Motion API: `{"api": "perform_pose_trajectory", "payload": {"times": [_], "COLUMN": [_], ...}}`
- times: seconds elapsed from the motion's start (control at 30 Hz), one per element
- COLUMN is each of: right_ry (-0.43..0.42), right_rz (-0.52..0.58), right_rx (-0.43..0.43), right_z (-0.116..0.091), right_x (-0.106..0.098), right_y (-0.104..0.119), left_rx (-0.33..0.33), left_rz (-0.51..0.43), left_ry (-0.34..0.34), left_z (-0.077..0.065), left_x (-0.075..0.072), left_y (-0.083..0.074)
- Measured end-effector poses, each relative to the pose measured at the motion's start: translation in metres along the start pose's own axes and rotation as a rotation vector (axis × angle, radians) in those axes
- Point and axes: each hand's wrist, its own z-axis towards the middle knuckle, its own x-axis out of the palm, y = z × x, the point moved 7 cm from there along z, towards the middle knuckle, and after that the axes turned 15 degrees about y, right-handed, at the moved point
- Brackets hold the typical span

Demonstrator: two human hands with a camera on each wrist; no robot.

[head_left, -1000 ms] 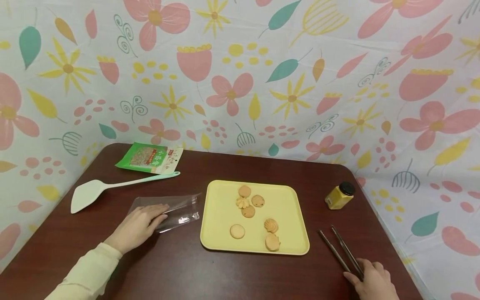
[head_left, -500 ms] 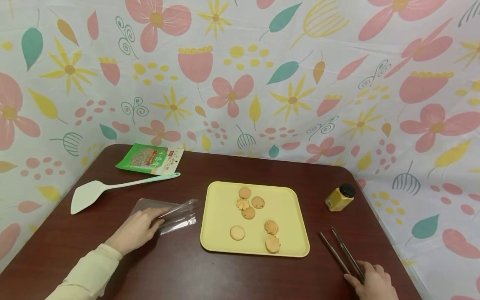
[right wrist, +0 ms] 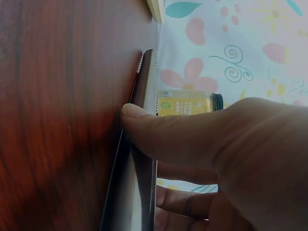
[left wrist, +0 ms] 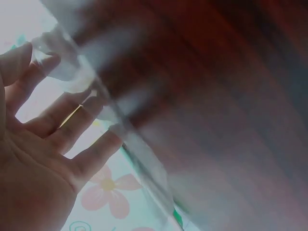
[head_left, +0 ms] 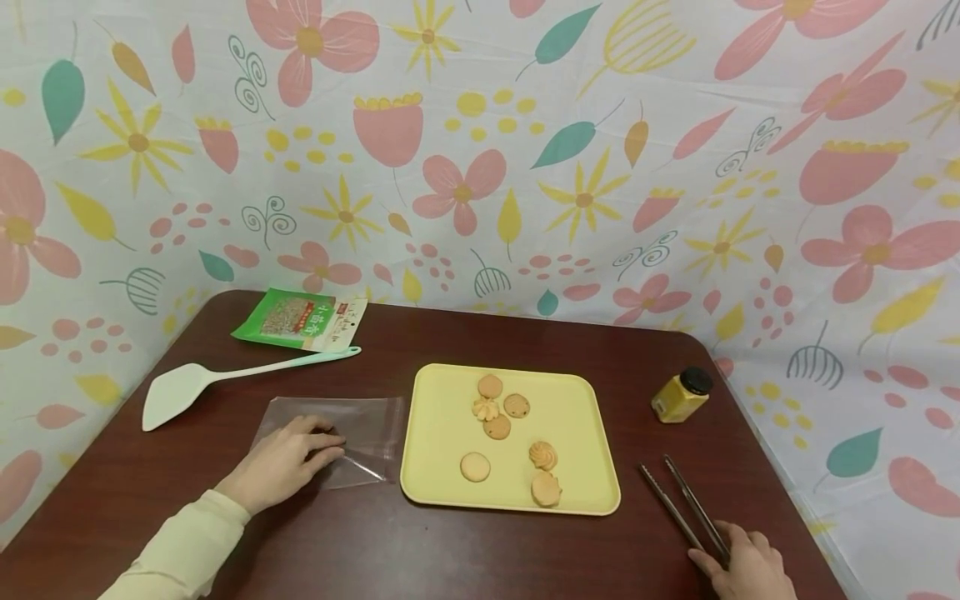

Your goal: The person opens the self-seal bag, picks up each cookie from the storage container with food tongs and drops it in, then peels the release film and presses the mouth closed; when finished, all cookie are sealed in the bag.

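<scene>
A clear plastic bag (head_left: 367,421) lies on the table left of the yellow tray. My left hand (head_left: 281,462) rests over its near-left part, the fingers slightly bent and their tips touching the plastic. In the left wrist view the fingers (left wrist: 72,120) are spread apart, fingertips right at the bag's edge. With my right hand (head_left: 750,562) I grip metal tongs (head_left: 697,507) near the front right of the table. Their toothed arms point away from me and stand apart, nothing between them. In the right wrist view my thumb (right wrist: 168,132) presses along the tongs' side.
Several cookies (head_left: 475,467) lie on the yellow tray (head_left: 435,408) at the table's middle. A yellow jar (head_left: 678,397) with a black lid stands at the right. A pale spatula (head_left: 176,394) and a green packet (head_left: 288,319) lie at back left, before a patterned curtain (head_left: 480,183).
The bag's right end was bunched up and folded half a second ago; now it lies flatter and spread wider. My left hand shifted slightly right. The right hand and tongs have stayed put.
</scene>
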Motion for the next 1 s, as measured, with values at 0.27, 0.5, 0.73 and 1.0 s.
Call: {"api": "perform_pose_trajectory", "payload": {"times": [0.27, 0.5, 0.73, 1.0], "right_ry": [0.020, 0.027, 0.030, 0.033], "right_rz": [0.002, 0.011, 0.015, 0.007], "right_rx": [0.008, 0.005, 0.006, 0.008], "right_z": [-0.0007, -0.0009, -0.0003, 0.0016], "right_x": [0.0005, 0.0003, 0.0009, 0.0016], "right_y": [0.0004, 0.0010, 0.0001, -0.0020], "left_rx": [-0.023, 0.015, 0.030, -0.029], "left_rz": [-0.004, 0.045, 0.020, -0.118], "left_ry": [0.021, -0.005, -0.041, -0.025], "left_z": [0.0002, 0.0053, 0.0049, 0.0054], "left_x": [0.0034, 0.0054, 0.0007, -0.0026], "left_y": [0.0001, -0.0043, -0.0072, -0.0025]}}
